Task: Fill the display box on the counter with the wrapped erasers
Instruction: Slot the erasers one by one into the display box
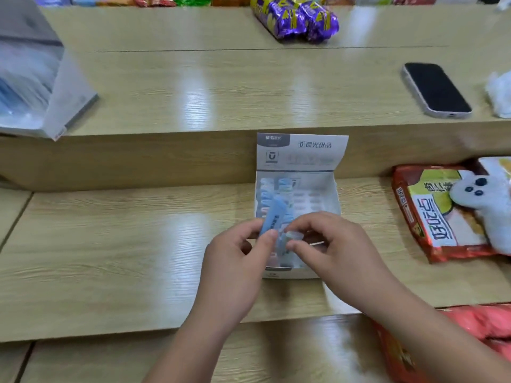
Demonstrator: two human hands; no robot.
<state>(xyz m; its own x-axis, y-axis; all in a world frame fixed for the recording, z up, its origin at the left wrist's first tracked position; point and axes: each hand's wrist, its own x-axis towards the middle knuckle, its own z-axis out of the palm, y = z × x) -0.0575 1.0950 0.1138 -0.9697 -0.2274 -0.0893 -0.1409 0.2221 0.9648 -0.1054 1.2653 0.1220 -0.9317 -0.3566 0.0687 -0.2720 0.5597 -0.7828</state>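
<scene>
- A blue wrapped eraser (272,220) is being pinched by the left hand (235,261), a second eraser (292,235) by the right hand (331,244), above the display box (338,201).
- Lowering into a gap is being called for.

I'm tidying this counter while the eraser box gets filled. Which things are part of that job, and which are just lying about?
In the job: display box, blue wrapped eraser held by left hand and right hand, erasers already inside.
Lying about: phone, purple snack packs, red snack bag, white plush toy.
</scene>
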